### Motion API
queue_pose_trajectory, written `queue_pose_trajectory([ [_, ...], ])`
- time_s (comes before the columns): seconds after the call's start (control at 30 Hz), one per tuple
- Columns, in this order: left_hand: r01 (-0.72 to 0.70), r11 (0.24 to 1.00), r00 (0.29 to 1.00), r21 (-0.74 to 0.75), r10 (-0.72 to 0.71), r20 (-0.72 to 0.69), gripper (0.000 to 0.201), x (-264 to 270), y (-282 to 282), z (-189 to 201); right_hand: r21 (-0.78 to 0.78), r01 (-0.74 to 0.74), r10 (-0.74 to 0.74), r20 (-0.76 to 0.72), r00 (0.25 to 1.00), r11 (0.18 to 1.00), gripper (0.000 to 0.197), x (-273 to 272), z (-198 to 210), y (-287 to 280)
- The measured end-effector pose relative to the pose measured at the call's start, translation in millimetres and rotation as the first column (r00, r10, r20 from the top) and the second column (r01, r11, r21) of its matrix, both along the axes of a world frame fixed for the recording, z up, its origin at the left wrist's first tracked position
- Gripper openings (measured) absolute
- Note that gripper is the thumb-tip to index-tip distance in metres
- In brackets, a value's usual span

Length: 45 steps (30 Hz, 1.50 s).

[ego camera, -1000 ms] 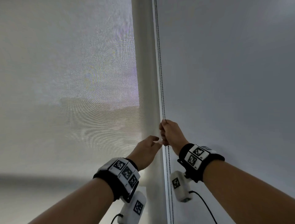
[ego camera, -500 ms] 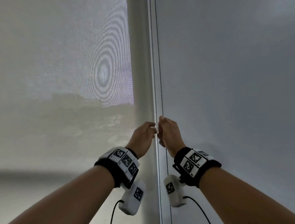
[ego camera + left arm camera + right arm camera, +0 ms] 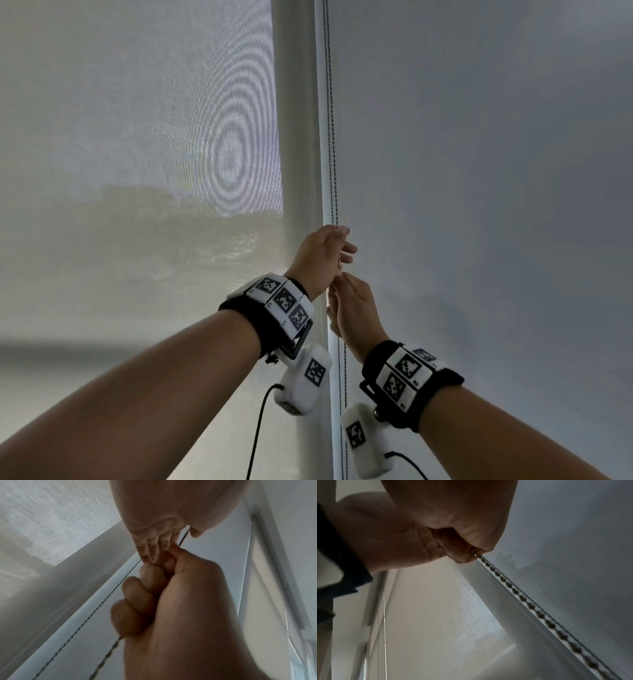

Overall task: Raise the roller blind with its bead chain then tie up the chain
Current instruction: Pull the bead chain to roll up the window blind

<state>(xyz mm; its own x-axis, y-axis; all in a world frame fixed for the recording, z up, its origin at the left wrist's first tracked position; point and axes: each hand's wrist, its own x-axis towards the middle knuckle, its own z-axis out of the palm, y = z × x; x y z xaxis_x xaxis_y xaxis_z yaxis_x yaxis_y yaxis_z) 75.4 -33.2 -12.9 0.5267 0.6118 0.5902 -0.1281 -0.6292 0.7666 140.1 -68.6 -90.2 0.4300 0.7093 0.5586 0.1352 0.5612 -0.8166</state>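
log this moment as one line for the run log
phase: raising blind | left hand: grips bead chain, upper | right hand: pinches chain below left | roller blind: covers window

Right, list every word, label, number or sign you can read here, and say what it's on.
No readable words or numbers anywhere.
Black-and-white square marker patterns on the white wristband blocks and hanging white camera pods: codes, not text.
Tiny marks beside those markers: too small to read.
Pale fabric roller blind: blank.
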Motion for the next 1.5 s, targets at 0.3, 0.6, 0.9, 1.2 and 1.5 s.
queue_pose_trajectory([
  [0.3, 0.131, 0.977, 0.986, -0.170, -0.110, 0.127, 0.037, 1.6, -17.9, 4.3, -0.108, 0.039, -0.035, 0.037, 0.999, 0.993, 0.047, -4.7, -78.8, -15.8],
  [0.6, 0.039, 0.967, 0.978, -0.253, 0.015, 0.209, 0.034, 10.6, -30.3, -3.6, -0.178, 0.025, -0.001, 0.134, 0.991, 0.984, 0.060, 1.6, -77.1, -27.0],
  [0.9, 0.002, 0.971, 0.976, -0.238, 0.050, 0.213, 0.028, -2.3, -24.0, -12.6, -0.009, 0.109, -0.106, 0.177, 0.979, 0.994, 0.032, 22.0, 29.5, -21.7],
  [1.2, 0.056, 0.935, 0.991, -0.350, -0.010, 0.132, 0.032, -4.9, -27.8, -59.4, 0.051, 0.144, -0.152, 0.226, 0.962, 0.988, 0.034, -6.9, 107.1, -14.5],
  [1.5, 0.153, 0.823, 0.987, -0.547, -0.098, 0.129, 0.038, -13.4, -35.2, -114.9, 0.035, 0.199, -0.202, 0.138, 0.970, 0.979, 0.038, -15.7, 101.6, -5.7],
])
